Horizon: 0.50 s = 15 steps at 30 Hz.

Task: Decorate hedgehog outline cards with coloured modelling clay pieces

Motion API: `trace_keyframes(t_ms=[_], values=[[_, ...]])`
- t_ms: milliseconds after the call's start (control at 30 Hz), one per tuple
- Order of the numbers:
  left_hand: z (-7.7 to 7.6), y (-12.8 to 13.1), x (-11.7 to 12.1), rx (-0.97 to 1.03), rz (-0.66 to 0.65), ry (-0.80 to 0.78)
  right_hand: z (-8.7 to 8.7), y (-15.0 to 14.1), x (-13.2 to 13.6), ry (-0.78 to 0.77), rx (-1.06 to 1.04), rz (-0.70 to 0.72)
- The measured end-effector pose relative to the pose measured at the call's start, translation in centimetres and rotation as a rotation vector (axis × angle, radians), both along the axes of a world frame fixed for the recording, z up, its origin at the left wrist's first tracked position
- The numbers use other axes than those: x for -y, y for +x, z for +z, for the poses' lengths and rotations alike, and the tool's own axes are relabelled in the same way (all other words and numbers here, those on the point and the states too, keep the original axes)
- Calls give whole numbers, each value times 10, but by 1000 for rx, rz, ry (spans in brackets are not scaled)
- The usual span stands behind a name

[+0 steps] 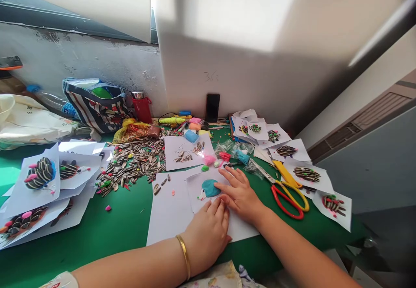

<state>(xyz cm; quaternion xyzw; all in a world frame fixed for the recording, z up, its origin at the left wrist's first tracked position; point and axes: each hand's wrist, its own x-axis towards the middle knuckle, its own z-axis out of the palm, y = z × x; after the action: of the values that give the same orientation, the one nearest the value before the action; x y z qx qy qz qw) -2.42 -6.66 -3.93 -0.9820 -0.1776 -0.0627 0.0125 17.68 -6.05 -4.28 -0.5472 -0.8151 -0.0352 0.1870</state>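
A small white paper (194,179) with a drawn hedgehog lies on larger white sheets. Flattened blue clay (210,187) covers the hedgehog's back, with tiny coloured dots at its snout. My right hand (241,197) rests over the paper's right side, fingers spread, the fingertips at the clay's right edge. Just below the clay, my left hand (208,231), a gold bracelet on its wrist, lies on the paper with its fingers close together. Neither hand visibly grips anything. Several loose sunflower seeds (157,190) and a flattened pink bit of clay (173,193) sit to the left.
A heap of sunflower seeds (136,158) spreads at the back left. Finished seed hedgehogs on paper (39,175) are stacked at left, others (307,174) at right. Scissors (289,197) and a yellow cutter (286,173) lie right. A phone (212,108) leans on the wall.
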Motion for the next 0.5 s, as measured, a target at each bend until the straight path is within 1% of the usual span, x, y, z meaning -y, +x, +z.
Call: trace_keyframes(t_ms=[133,233,433,500], values=[[0,1,0,-14,11,-14,0,-3,-1,1,35,30],[1,1,0,-26,11,-22,-1,-6,-2,0,38,26],[2,2,-2,-39,0,-22,-3,-5,-6,-40,-77,14],[2,2,-2,-38,-4,-21,-3,-6,-6,-43,-83,9]])
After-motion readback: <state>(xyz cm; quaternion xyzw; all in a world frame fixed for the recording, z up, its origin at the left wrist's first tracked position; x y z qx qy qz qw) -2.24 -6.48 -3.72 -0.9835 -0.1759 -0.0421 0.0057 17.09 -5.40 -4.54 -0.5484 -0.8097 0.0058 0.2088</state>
